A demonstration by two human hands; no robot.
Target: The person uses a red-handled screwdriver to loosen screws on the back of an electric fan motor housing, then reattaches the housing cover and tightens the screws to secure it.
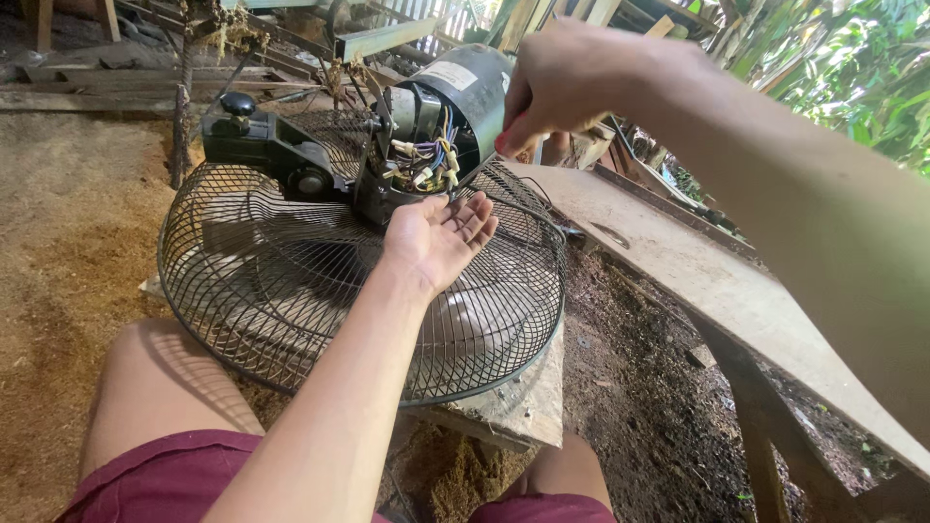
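Note:
A large fan lies face down, its black wire grille [291, 291] resting on a wooden block between my knees. The dark motor [465, 87] sticks up at the back with its cover off, showing a bundle of coloured wires [426, 160]. My left hand [441, 237] is held palm up with its fingers spread just below the wires, holding nothing. My right hand [562, 82] reaches in from the right, fingers pinched on a small red object [500, 143] beside the motor; most of that object is hidden.
A weathered wooden bench [697, 271] runs along the right. Sawdust and dirt cover the ground on the left [68, 242]. Planks and scrap timber [116, 77] are stacked behind the fan. The fan's black neck and knob [237, 121] project to the left.

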